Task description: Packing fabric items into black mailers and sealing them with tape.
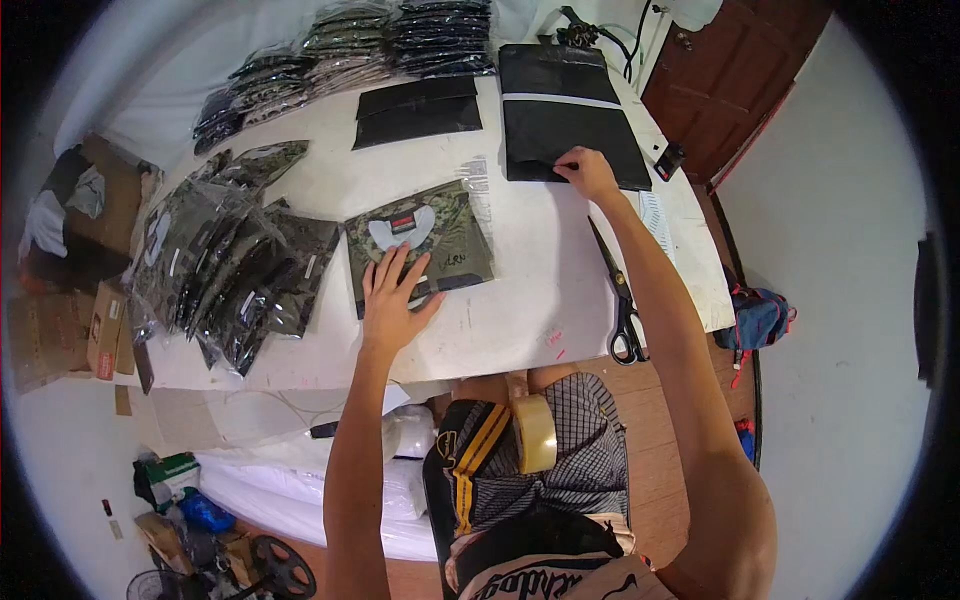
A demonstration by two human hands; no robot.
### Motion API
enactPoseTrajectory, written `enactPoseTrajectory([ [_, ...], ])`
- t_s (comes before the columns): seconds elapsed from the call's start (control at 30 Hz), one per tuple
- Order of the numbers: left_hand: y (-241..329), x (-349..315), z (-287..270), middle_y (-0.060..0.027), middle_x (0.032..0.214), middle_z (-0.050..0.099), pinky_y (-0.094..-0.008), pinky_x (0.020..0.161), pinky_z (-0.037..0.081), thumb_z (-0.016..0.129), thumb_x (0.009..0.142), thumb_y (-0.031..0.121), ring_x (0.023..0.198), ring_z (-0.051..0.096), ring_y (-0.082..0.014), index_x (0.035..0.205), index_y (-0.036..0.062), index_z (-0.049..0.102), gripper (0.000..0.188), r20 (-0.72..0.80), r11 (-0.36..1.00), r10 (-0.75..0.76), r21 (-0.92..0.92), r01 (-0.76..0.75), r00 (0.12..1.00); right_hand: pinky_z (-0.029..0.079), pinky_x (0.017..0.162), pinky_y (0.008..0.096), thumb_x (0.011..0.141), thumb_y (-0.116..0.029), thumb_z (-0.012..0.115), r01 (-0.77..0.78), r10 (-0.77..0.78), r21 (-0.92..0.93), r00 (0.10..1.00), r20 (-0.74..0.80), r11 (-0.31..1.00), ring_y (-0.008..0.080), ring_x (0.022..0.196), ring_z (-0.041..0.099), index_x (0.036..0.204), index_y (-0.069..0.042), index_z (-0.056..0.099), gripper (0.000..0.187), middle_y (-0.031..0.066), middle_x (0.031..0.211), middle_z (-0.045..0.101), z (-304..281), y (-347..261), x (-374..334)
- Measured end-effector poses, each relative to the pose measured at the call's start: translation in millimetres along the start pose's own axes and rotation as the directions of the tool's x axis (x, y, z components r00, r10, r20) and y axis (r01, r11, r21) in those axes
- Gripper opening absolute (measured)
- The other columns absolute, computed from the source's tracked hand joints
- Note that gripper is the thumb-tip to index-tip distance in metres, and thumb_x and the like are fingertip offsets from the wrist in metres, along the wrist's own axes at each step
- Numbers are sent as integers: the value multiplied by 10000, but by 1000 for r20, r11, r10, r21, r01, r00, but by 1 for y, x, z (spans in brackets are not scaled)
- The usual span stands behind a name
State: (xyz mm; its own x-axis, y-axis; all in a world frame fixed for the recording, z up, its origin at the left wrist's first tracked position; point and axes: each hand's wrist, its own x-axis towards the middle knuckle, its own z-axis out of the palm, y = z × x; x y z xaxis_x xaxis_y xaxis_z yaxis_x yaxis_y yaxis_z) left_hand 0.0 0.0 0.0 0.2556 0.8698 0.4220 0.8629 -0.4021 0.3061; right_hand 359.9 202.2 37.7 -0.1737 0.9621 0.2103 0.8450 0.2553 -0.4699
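My left hand (392,308) lies with its fingers spread on a folded camouflage shirt (458,222) in a clear plastic bag, near the middle of the white table. The shirt's grey inner collar and dark neck label show at its top. Farther right, my right hand (594,176) pinches the near edge of a black mailing bag (570,130), the top one of a stack. Another black mailing bag (418,110), its flap folded over, lies flat beyond the shirt. Black-handled scissors (622,310) rest right of the shirt, under my right forearm's inner side.
Bagged camouflage shirts (235,265) lie heaped on the left. Neat piles of bagged shirts (345,45) line the far edge. A small black object (669,161) sits by the right edge. A wide tape roll (536,436) rests on my lap. Cardboard boxes (60,340) stand left.
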Motion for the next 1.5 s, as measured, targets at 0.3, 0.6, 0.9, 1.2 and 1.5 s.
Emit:
enactPoseTrajectory([
  [0.3, -15, 0, -17, -117, 1475, 420, -535, 1128, 221, 725, 812, 386, 1369, 363, -317, 1334, 162, 575, 588, -3, 999, 9, 39, -9, 1000, 514, 875, 404, 822, -168, 655, 103, -122, -254, 991, -61, 962, 303, 1004, 622, 1002, -81, 728, 213, 108, 995, 672, 20, -21, -4],
  [0.6, -19, 2, -15, -111, 1487, 407, -533, 1126, 225, 739, 809, 333, 1379, 352, -316, 1363, 153, 543, 614, -3, 999, 31, 37, -31, 1000, 524, 847, 401, 882, -142, 600, 70, -139, -274, 961, -240, 959, 279, 953, 645, 978, -87, 710, 156, 91, 985, 687, 27, -26, -5],
  [0.9, -17, 3, -13, -115, 1499, 393, -534, 1128, 216, 737, 813, 331, 1384, 347, -319, 1366, 151, 540, 614, 15, 999, 21, 38, -21, 1000, 526, 809, 416, 822, -75, 603, 50, -134, -316, 958, -253, 947, 294, 895, 667, 971, -72, 709, 183, 120, 939, 702, 26, -30, -8],
  [1.2, -18, 1, -12, -111, 1495, 396, -533, 1134, 207, 727, 820, 352, 1389, 338, -311, 1374, 160, 531, 619, 20, 999, 16, 35, -16, 1000, 518, 849, 404, 834, -46, 603, 56, -123, -268, 963, -240, 962, 304, 936, 655, 916, -50, 718, 141, 121, 956, 703, 24, -36, -13],
  [1.5, -18, 0, -12, -114, 1492, 400, -528, 1135, 208, 722, 820, 350, 1385, 345, -304, 1370, 160, 533, 611, 10, 999, 21, 39, -21, 1000, 503, 800, 391, 736, -68, 622, 243, -319, -407, 939, -131, 881, 273, 869, 655, 891, -75, 725, 186, 112, 865, 686, 20, -49, -36],
])
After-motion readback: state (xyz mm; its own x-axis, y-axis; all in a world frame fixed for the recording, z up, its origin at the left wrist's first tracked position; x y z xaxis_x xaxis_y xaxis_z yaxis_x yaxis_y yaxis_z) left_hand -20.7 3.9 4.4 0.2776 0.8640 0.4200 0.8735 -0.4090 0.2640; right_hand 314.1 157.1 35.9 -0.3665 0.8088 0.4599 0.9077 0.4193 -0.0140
